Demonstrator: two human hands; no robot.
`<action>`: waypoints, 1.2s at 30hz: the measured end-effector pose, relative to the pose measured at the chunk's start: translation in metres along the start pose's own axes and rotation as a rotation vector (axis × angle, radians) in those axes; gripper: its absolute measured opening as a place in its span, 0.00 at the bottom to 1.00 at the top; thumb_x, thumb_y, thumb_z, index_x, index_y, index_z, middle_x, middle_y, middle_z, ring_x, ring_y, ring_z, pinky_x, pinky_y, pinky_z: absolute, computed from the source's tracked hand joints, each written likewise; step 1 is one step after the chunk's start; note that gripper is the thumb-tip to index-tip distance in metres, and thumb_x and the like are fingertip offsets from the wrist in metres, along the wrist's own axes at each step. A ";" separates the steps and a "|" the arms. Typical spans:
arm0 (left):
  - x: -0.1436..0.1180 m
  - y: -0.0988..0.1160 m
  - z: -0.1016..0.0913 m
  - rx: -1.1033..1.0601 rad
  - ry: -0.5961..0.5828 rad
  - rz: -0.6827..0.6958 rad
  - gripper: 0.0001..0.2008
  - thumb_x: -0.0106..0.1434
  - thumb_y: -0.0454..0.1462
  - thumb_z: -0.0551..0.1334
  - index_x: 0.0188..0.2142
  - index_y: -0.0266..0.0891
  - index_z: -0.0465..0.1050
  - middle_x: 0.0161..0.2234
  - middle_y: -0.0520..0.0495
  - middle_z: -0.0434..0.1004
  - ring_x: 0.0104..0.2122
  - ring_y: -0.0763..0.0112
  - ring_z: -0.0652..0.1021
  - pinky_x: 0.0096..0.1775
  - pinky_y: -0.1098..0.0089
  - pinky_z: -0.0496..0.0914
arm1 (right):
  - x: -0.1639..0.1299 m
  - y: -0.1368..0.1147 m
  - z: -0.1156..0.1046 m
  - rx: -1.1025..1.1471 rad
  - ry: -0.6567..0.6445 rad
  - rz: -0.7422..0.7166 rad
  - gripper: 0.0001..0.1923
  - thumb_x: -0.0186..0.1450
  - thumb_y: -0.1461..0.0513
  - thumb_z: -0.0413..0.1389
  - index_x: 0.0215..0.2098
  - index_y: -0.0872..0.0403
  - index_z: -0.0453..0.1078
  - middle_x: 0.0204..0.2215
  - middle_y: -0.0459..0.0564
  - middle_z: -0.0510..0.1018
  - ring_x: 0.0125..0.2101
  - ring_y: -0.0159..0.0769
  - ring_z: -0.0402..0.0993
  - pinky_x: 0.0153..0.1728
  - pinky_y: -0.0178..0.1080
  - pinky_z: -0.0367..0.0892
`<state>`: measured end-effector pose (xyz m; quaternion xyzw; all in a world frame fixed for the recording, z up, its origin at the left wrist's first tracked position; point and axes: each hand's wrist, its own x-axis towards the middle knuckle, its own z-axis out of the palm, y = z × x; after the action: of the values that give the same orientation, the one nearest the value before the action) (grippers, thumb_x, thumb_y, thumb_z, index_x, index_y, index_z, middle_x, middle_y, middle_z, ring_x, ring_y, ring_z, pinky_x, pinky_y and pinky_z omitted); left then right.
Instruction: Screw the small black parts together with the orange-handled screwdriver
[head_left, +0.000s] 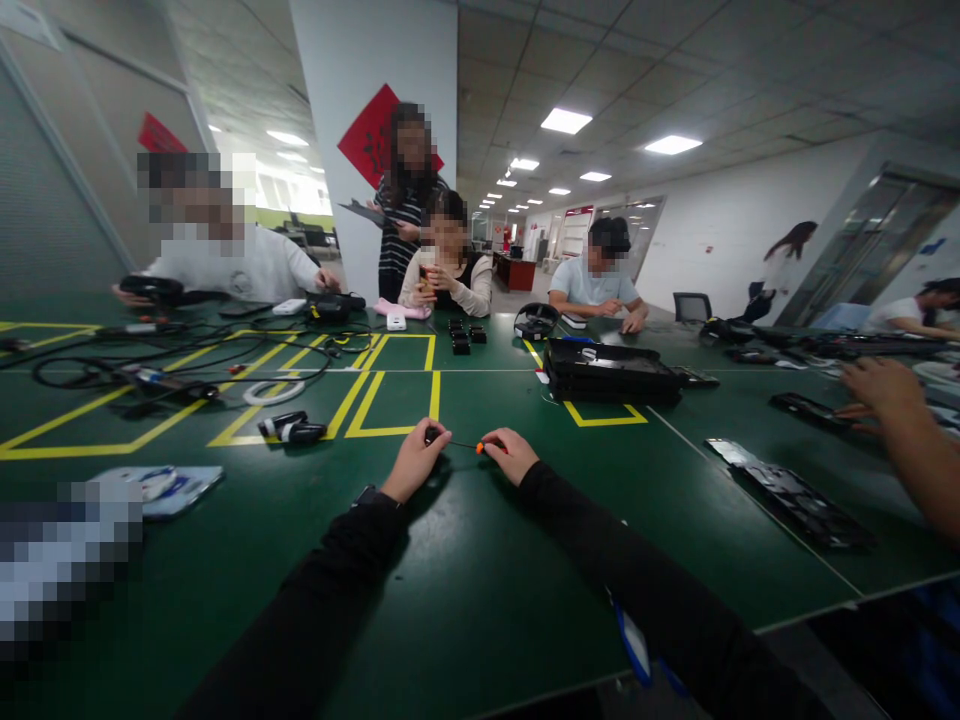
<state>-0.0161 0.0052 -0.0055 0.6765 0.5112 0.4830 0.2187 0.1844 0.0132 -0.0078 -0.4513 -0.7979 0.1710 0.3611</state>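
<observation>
At the far left the green table point(465, 600) carries a tangle of black cables point(150, 360) inside yellow floor-style markings, and near its front edge lies a flat plastic-wrapped packet point(161, 487). A small black-and-white device point(292, 428) sits just left of the left hand point(415, 462), which is pinched shut on the dark end of a thin screwdriver point(461, 444). The tool lies level just above the tabletop, between both hands, well back from the near edge, with bare green surface all round. The right hand point(508, 455) is closed on its orange end. Beyond, a stack of black trays point(611, 370) stands apart; what they hold cannot be told. Farther right a flat black panel point(806, 500) lies near the table's right edge, and a co-worker's hand point(885, 390) reaches in above it.
</observation>
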 end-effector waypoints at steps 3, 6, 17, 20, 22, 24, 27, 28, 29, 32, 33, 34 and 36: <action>0.000 0.001 0.000 0.003 -0.001 -0.016 0.11 0.55 0.45 0.54 0.31 0.40 0.64 0.28 0.52 0.68 0.29 0.71 0.70 0.34 0.71 0.63 | 0.002 0.000 -0.001 -0.055 -0.044 -0.028 0.09 0.60 0.66 0.47 0.27 0.57 0.68 0.29 0.49 0.70 0.35 0.32 0.64 0.40 0.37 0.58; 0.000 0.003 0.000 -0.001 0.000 -0.028 0.11 0.55 0.45 0.54 0.30 0.40 0.64 0.27 0.52 0.68 0.29 0.71 0.70 0.34 0.71 0.63 | 0.002 0.000 -0.001 -0.095 -0.043 -0.038 0.06 0.58 0.66 0.49 0.27 0.56 0.68 0.29 0.48 0.70 0.34 0.32 0.63 0.39 0.37 0.58; 0.000 0.003 0.001 -0.018 0.013 -0.024 0.11 0.55 0.45 0.55 0.30 0.40 0.65 0.26 0.52 0.68 0.28 0.71 0.70 0.33 0.71 0.63 | 0.000 0.001 -0.001 -0.026 -0.026 0.013 0.05 0.57 0.65 0.51 0.32 0.56 0.66 0.31 0.48 0.70 0.35 0.32 0.64 0.39 0.37 0.59; 0.000 0.002 0.000 -0.026 0.006 -0.017 0.11 0.55 0.45 0.55 0.30 0.40 0.64 0.26 0.52 0.68 0.28 0.71 0.70 0.33 0.71 0.63 | 0.001 0.002 -0.001 -0.065 -0.049 -0.012 0.07 0.59 0.66 0.48 0.28 0.57 0.67 0.30 0.49 0.69 0.35 0.32 0.64 0.40 0.38 0.58; 0.000 0.002 0.000 -0.026 0.004 -0.015 0.11 0.55 0.45 0.54 0.30 0.39 0.64 0.26 0.52 0.68 0.28 0.71 0.70 0.33 0.71 0.63 | 0.001 0.002 -0.001 -0.077 -0.041 -0.025 0.03 0.57 0.67 0.50 0.28 0.56 0.66 0.29 0.48 0.69 0.34 0.32 0.63 0.38 0.37 0.59; -0.001 0.003 -0.001 -0.020 -0.001 -0.019 0.11 0.55 0.45 0.54 0.31 0.39 0.64 0.26 0.52 0.68 0.28 0.71 0.70 0.33 0.71 0.63 | 0.000 0.001 -0.002 -0.071 -0.022 -0.027 0.05 0.54 0.67 0.54 0.30 0.56 0.65 0.29 0.47 0.69 0.33 0.32 0.63 0.36 0.36 0.59; -0.001 0.004 0.000 -0.012 -0.004 -0.014 0.11 0.55 0.45 0.54 0.31 0.40 0.65 0.27 0.52 0.68 0.29 0.71 0.70 0.33 0.71 0.63 | -0.002 0.000 -0.002 -0.047 -0.011 -0.024 0.10 0.50 0.67 0.57 0.31 0.55 0.64 0.30 0.46 0.69 0.32 0.32 0.63 0.35 0.35 0.60; -0.001 0.004 0.000 -0.010 -0.002 -0.010 0.11 0.55 0.45 0.54 0.30 0.40 0.65 0.27 0.52 0.68 0.29 0.71 0.70 0.34 0.71 0.63 | -0.002 0.000 -0.002 -0.036 -0.009 -0.018 0.10 0.51 0.66 0.56 0.32 0.55 0.64 0.30 0.46 0.69 0.33 0.32 0.63 0.36 0.36 0.60; -0.001 0.004 0.000 -0.010 0.000 -0.007 0.11 0.55 0.45 0.54 0.30 0.40 0.65 0.28 0.52 0.68 0.29 0.71 0.70 0.34 0.71 0.63 | -0.002 -0.001 -0.002 -0.027 -0.007 -0.011 0.08 0.52 0.66 0.55 0.32 0.56 0.64 0.30 0.46 0.69 0.33 0.32 0.63 0.36 0.36 0.60; -0.001 0.004 0.000 -0.006 0.008 -0.011 0.11 0.55 0.45 0.54 0.30 0.40 0.65 0.28 0.52 0.68 0.29 0.71 0.70 0.33 0.71 0.63 | 0.000 -0.001 -0.002 -0.020 -0.016 0.006 0.04 0.57 0.67 0.50 0.30 0.56 0.66 0.30 0.48 0.69 0.34 0.32 0.64 0.38 0.37 0.59; -0.001 0.004 0.000 -0.006 0.008 -0.013 0.11 0.55 0.45 0.54 0.30 0.40 0.65 0.28 0.52 0.68 0.29 0.71 0.70 0.33 0.71 0.63 | 0.000 -0.001 -0.002 -0.027 -0.024 0.004 0.05 0.58 0.68 0.49 0.29 0.56 0.66 0.30 0.48 0.70 0.34 0.32 0.63 0.39 0.37 0.59; -0.001 0.004 0.000 -0.006 0.009 -0.015 0.11 0.55 0.45 0.54 0.30 0.40 0.65 0.27 0.52 0.68 0.29 0.71 0.70 0.33 0.71 0.63 | 0.001 -0.001 -0.002 -0.038 -0.032 -0.002 0.06 0.58 0.68 0.48 0.27 0.56 0.66 0.29 0.48 0.69 0.34 0.32 0.63 0.39 0.37 0.58; 0.000 0.003 0.001 -0.009 0.008 -0.017 0.11 0.55 0.45 0.54 0.30 0.40 0.65 0.27 0.52 0.68 0.29 0.71 0.70 0.33 0.71 0.63 | 0.001 0.000 -0.002 -0.055 -0.036 -0.010 0.05 0.57 0.69 0.49 0.27 0.56 0.66 0.29 0.48 0.69 0.33 0.32 0.63 0.38 0.37 0.58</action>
<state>-0.0142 0.0038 -0.0038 0.6690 0.5158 0.4861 0.2237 0.1855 0.0137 -0.0057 -0.4541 -0.8108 0.1555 0.3352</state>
